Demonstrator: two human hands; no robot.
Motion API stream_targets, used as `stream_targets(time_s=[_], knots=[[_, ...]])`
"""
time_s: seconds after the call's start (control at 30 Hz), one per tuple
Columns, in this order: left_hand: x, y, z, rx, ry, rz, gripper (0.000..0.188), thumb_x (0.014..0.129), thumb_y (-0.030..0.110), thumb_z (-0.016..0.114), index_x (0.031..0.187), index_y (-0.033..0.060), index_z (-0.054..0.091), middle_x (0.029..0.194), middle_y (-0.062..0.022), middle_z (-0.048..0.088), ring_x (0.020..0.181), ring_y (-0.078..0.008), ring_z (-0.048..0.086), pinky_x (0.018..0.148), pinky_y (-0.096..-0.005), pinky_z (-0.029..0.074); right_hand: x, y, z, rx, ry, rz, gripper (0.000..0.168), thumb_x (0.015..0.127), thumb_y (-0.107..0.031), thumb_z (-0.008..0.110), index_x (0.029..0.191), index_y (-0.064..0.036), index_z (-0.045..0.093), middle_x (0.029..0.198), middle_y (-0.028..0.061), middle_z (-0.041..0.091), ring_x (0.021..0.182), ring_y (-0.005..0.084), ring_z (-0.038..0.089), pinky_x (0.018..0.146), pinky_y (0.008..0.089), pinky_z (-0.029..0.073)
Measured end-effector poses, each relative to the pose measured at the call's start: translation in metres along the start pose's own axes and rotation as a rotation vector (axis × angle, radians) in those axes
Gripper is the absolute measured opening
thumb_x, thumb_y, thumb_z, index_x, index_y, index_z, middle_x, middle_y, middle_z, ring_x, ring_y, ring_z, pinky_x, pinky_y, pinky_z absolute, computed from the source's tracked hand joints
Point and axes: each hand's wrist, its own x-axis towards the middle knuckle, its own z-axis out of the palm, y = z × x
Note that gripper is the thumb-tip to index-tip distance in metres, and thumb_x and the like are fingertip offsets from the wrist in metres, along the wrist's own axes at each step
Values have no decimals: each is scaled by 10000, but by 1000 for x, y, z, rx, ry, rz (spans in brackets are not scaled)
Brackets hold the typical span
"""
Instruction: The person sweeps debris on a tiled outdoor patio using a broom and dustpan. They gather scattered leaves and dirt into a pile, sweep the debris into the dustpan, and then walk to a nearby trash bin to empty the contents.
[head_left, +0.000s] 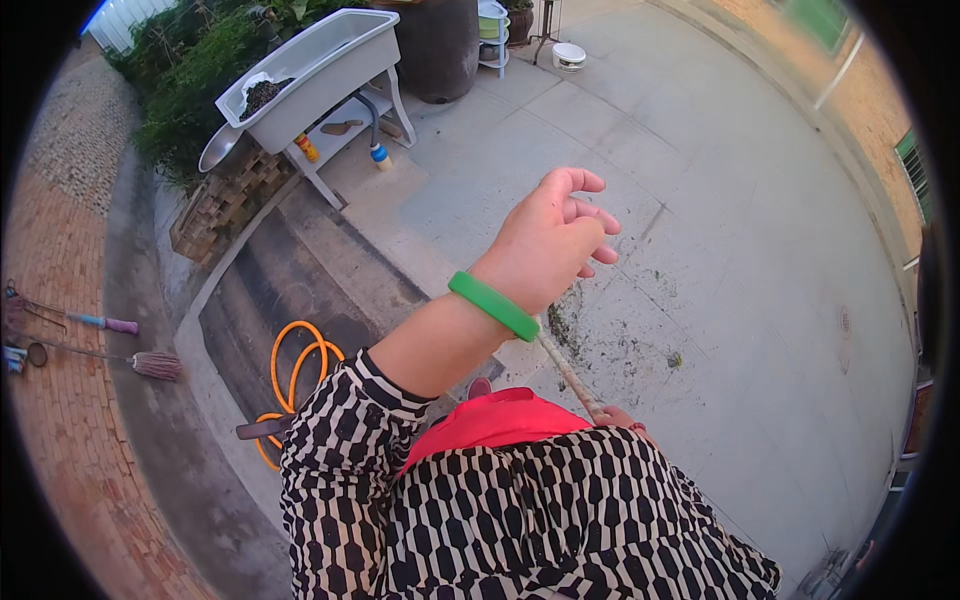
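Observation:
My left hand, with a green bangle at its wrist, is raised in front of me. Its fingers are loosely curled and apart, and nothing is in them. Low on the right, my right hand is closed around a light wooden or bamboo pole, partly hidden by my patterned sleeve. The pole slants away from me and passes behind my left wrist; its far end is hidden. Green plant debris lies scattered over the concrete near it.
A grey sink on legs stands at the upper left, near stacked bricks and a large dark vat. Dark steps or a ramp lie to the left, with an orange hose. A white bucket stands at the top.

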Motion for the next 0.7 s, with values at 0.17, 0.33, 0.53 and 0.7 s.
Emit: stream_targets(time_s=[0.17, 0.33, 0.53, 0.7], knots=[[3, -39, -7, 31, 0, -101, 286, 787, 91, 409, 1064, 27, 380, 906, -74, 497, 734, -108, 523, 605, -209, 425, -43, -62, -7, 399, -30, -50, 454, 718, -172, 544, 1133, -52, 403, 787, 119, 567, 681, 189, 593, 543, 288, 472], [-7, -81, 4, 19, -99, -167, 238, 819, 167, 440, 1027, 51, 426, 900, -45, 503, 723, -90, 519, 602, -200, 422, -78, -132, -22, 663, -253, -151, 234, 793, -146, 461, 1015, -71, 476, 666, 48, 513, 536, 123, 514, 455, 228, 401], [-35, -146, 15, 270, -310, -153, 320, 813, 193, 475, 1081, 32, 407, 967, -67, 477, 806, -111, 517, 664, -240, 439, -135, -195, -36, 814, -373, -289, 279, 850, -322, 370, 990, -88, 429, 762, 55, 492, 609, 136, 511, 487, 238, 406], [-59, -180, 31, 477, -372, -26, 449, 714, 160, 571, 1108, 31, 400, 1047, -98, 454, 949, -168, 472, 795, -277, 398, -146, -205, -27, 1011, -427, -336, 349, 868, -335, 285, 1006, -47, 427, 777, 69, 526, 602, 145, 536, 477, 254, 427]])
